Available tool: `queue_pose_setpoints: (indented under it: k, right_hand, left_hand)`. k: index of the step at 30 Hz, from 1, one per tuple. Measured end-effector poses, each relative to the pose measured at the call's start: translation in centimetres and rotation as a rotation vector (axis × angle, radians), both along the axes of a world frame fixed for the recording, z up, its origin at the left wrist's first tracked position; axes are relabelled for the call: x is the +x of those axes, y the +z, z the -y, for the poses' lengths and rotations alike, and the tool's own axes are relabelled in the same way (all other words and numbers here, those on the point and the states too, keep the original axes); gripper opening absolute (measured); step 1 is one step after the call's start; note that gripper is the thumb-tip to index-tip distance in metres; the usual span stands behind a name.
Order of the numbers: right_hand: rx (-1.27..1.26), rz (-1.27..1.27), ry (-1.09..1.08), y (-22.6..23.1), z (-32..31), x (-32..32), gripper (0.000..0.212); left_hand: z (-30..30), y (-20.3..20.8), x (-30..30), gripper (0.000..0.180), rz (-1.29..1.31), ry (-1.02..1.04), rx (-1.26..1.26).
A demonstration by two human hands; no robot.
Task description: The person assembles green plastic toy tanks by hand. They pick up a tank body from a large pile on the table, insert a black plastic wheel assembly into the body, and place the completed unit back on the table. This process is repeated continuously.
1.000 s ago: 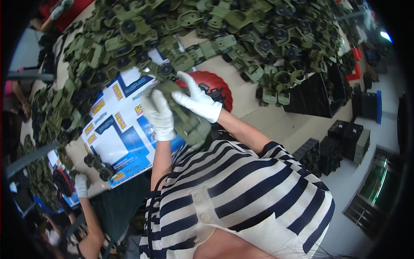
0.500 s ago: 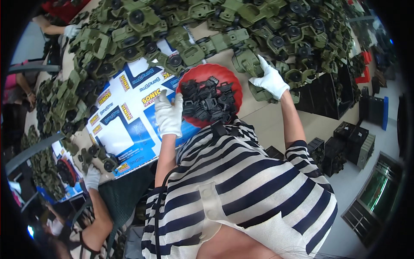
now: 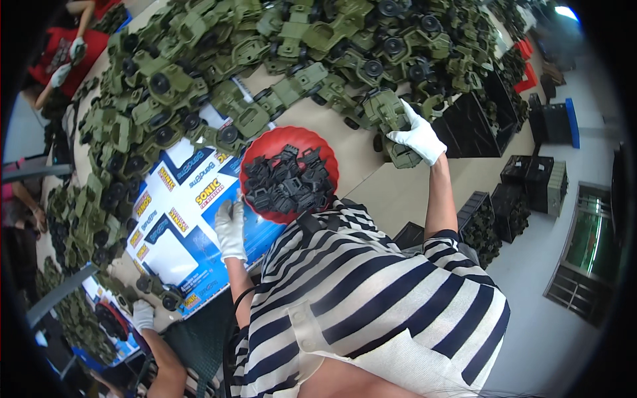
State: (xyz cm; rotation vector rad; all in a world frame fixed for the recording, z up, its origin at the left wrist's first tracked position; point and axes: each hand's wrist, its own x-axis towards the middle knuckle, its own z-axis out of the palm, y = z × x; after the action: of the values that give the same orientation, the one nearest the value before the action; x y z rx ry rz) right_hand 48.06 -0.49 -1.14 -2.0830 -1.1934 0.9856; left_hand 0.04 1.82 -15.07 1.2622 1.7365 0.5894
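My right hand, in a white glove, grips a green toy truck at the near right edge of a large heap. Its thumb and index finger lie across the truck, and the palm hides part of it. To the left, my left hand, also gloved in white, holds nothing I can see. Its fingers point away from me above a printed blue and white sheet. Beside that hand stands a red scalloped bowl with many small black plastic parts in it.
A heap of green toy trucks covers the far table. Black crates stand at the right, with more crates on the floor. A co-worker's gloved hand is by a toy truck at lower left; another person works at far left.
The view has shifted. My left hand has drawn back from the bowl's rim toward me, its fingers closer together. My right hand stays on the toy truck, which now shows more clearly.
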Motion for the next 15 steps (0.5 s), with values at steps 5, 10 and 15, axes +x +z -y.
queue_pose_setpoints:
  k: [5,10,15]
  right_hand:
    - [0.178,0.020,-0.065,2.6,-0.8,3.2,0.099]
    - [0.091,0.104,0.212,2.6,-2.0,2.7,0.101]
    - [-0.117,-0.045,0.365,-4.0,-3.5,-2.1,0.103]
  left_hand:
    - [-0.8,-2.4,-0.7,0.046,0.119,0.000,0.010]
    - [-1.6,0.2,0.7,0.045,0.030,-0.080,-0.113]
    - [-0.7,-4.2,0.1,0.041,0.040,-0.083,-0.131]
